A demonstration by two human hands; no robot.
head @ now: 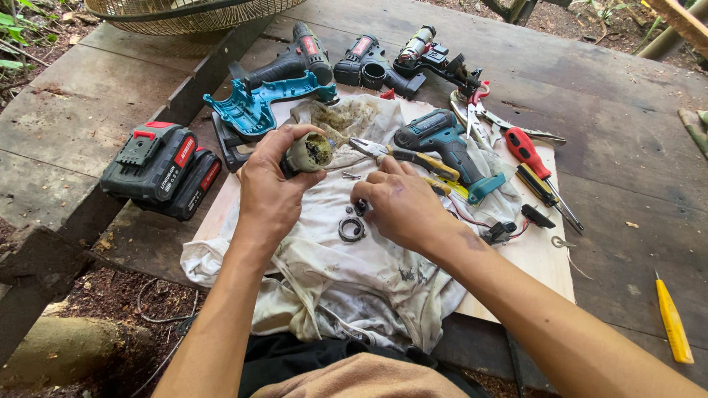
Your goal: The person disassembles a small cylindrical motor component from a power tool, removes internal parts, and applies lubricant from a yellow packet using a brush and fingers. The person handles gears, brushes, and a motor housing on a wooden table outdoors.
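Observation:
My left hand grips a small cylindrical gearbox housing, its greasy open end facing up. My right hand rests on a dirty white cloth, fingertips pinching a tiny dark part. A toothed ring gear lies on the cloth just below those fingers. Yellow-handled pliers lie just beyond my right hand, and a teal drill body behind them.
Two black-and-red battery packs sit at the left. A teal drill shell half, black drill bodies, snips, red screwdrivers and a yellow tool lie around the wooden boards. A wire fan guard is at the top.

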